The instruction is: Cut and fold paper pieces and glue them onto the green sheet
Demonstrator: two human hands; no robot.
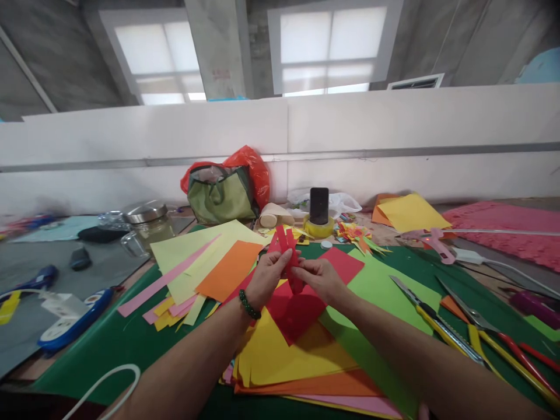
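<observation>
Grey concrete walls [424, 41] and two bright windows [328, 38] stand beyond a white partition [394, 122]; nearer, a brown worktop [385, 234] carries a dark green sheet [100, 356]. At the centre, the left hand [272, 271] and right hand [321, 277] pinch a slit, red paper piece [294, 280] between them, above a flat red paper sheet [291, 318]. Lime-green paper [376, 286] and a yellow-handled cutter [441, 326] lie right, orange paper [230, 268] left. Farther off, a black phone [319, 204] stands upright at a yellow tape roll [318, 229]. Faint reddish marks [221, 74] on the far concrete pillar [221, 41] are too blurred to read.
</observation>
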